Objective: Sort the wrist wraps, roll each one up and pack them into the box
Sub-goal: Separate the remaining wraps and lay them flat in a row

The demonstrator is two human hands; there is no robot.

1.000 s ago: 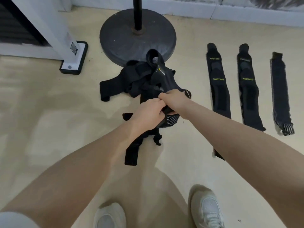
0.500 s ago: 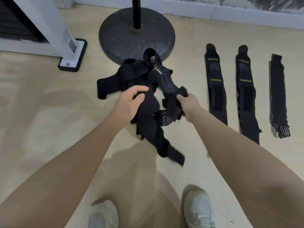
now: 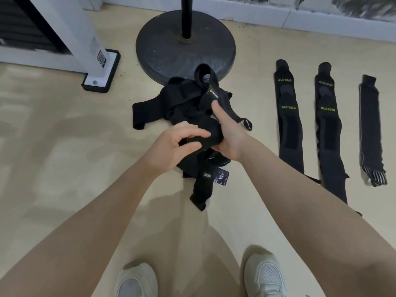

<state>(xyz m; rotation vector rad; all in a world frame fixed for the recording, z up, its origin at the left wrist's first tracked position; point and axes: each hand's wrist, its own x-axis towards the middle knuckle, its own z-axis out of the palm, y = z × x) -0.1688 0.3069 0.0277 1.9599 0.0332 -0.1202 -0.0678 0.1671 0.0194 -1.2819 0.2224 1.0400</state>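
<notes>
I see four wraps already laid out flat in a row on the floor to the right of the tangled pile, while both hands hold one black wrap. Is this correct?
Not quite: the head view shows three wraps laid flat, not four. The rest holds: they lie right of the tangled pile, and the left hand and right hand hold one black wrap.

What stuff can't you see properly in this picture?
- Box: not in the head view at all.
- Tangled pile of wraps: overlapping, so their number is unclear.
- Held wrap: mostly hidden by the left hand and right hand.
- Pole: cut off by the top edge.
</notes>
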